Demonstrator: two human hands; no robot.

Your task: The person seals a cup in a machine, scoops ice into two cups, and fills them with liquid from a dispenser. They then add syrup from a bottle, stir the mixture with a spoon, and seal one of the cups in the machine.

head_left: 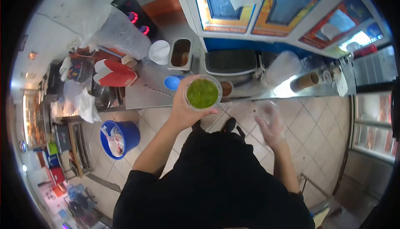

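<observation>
A clear plastic cup [203, 94] of bright green liquid is in my left hand [182, 106], whose fingers wrap round its side. The cup is held over the front edge of the steel counter. My right hand [271, 124] wears a clear plastic glove and is out over the floor, to the right of the cup. Its thumb stands apart from the fingers, and I see nothing in it. On the counter just left of the cup lies a blue scoop [172, 82]. Close behind the cup's right side stands a small container of brown contents [226, 88].
Along the counter [141, 97] stand a metal container [181, 54], a white tub [159, 52], stacked clear cups [124, 33], a red carton [114, 73], a black tray [231, 61] and a brown cup [304, 81]. A blue bucket [132, 134] sits on the tiled floor. Drink dispensers [266, 31] rise behind.
</observation>
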